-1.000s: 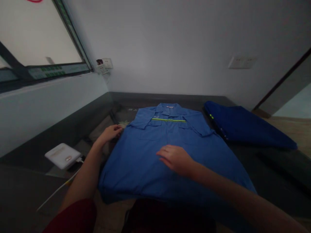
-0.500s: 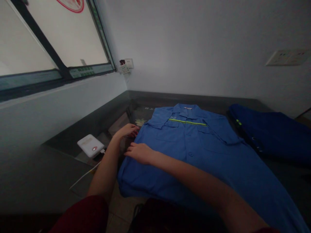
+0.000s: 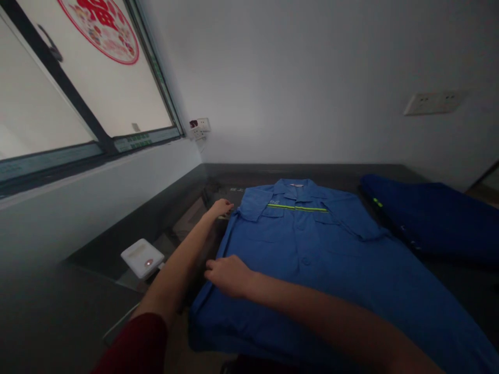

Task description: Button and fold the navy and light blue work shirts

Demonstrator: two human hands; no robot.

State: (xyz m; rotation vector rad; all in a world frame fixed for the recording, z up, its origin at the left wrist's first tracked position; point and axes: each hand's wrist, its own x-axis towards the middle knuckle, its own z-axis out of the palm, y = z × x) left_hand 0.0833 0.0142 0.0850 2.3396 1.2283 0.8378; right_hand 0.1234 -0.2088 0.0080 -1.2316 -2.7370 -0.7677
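A blue short-sleeved work shirt [image 3: 268,249] lies front up across the dark table, its collar toward the far wall and a yellow-green stripe over the chest. My left hand [image 3: 222,208] is closed, its fingertips pinching the shirt's left edge just below the sleeve. Nearer to me, my right hand [image 3: 231,275] has its fingers curled on the same edge, lower down the side. Between the two hands the edge runs in a straight, slightly raised fold. The right hand's fingertips are partly hidden.
A folded dark blue garment [image 3: 432,218] lies on the right of the table. To the left sits a white box-shaped device [image 3: 142,258] with a cable. Wall sockets [image 3: 434,102] and a window [image 3: 117,93] are beyond the table [image 3: 304,169].
My left hand has moved forward along the shirt's left edge, and its fingers have closed. The right hand's fingers have curled in at the edge. The view has tilted up slightly.
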